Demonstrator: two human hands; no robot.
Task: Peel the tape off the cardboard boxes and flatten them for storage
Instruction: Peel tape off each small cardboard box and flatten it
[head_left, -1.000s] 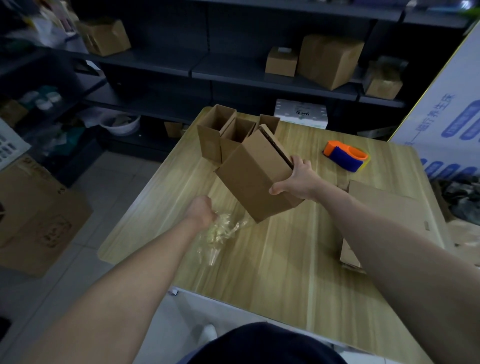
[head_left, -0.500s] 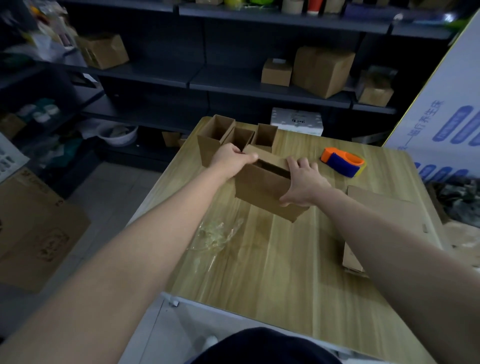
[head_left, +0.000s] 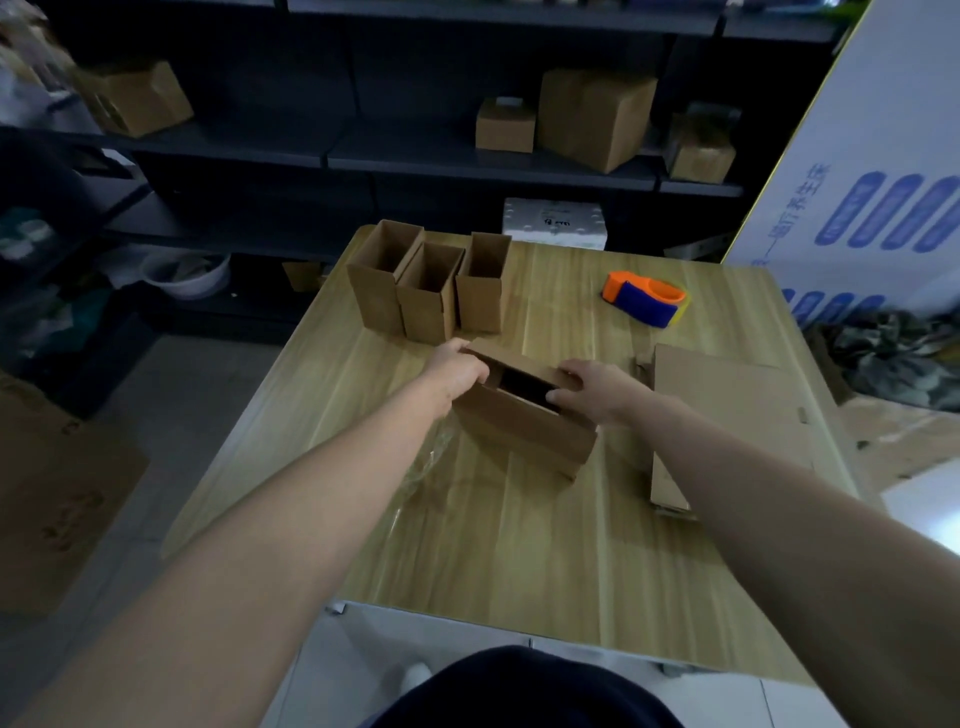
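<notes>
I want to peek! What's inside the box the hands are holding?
The box is open on top, held by the left hand and right hand. Inside, only a dark gap shows. Nothing can be made out there; the bottom is hidden in shadow.

Dim room, low light. Wood-grain table (head_left: 519, 545) in the middle, pale planks running away from the viewer. Behind its far edge, dark metal shelving (head_left: 467, 161) spans the back wall; brown cartons sit on the upper shelf, a white foam box (head_left: 555, 222) on a lower one. Grey tiled floor (head_left: 208, 395) off the table's left edge, flat cardboard sheets (head_left: 52, 483) lying on it. A pale basin (head_left: 186, 270) under the shelving. Tall white printed panel (head_left: 878, 171) stands past the far right corner.
</notes>
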